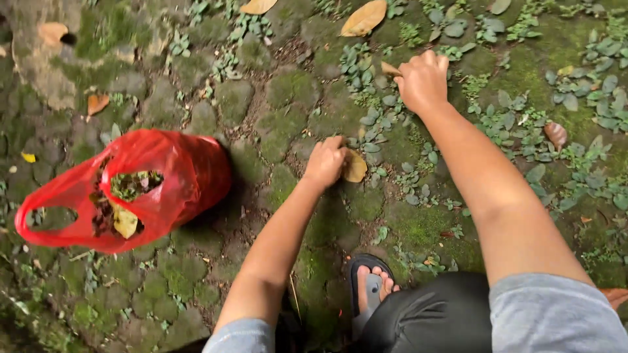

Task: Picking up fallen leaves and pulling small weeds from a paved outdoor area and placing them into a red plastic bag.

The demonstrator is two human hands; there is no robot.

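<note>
My left hand (pixel 324 161) reaches down to the mossy stone ground and is closed on a dry yellow-brown leaf (pixel 355 167) in the middle of the view. My right hand (pixel 423 80) is stretched farther out, fingers curled around a small brown leaf (pixel 390 68) among low green weeds. A red plastic bag (pixel 176 171) lies open on the ground to the left of my left hand, with dead leaves and green scraps (pixel 124 196) inside it.
Moss-covered cobblestones (pixel 291 88) fill the ground, with small green plants (pixel 575 163) spread to the right. Loose dry leaves lie at the top (pixel 364 17), far left (pixel 97 102) and right (pixel 556 134). My foot in a black sandal (pixel 371 287) stands at the bottom centre.
</note>
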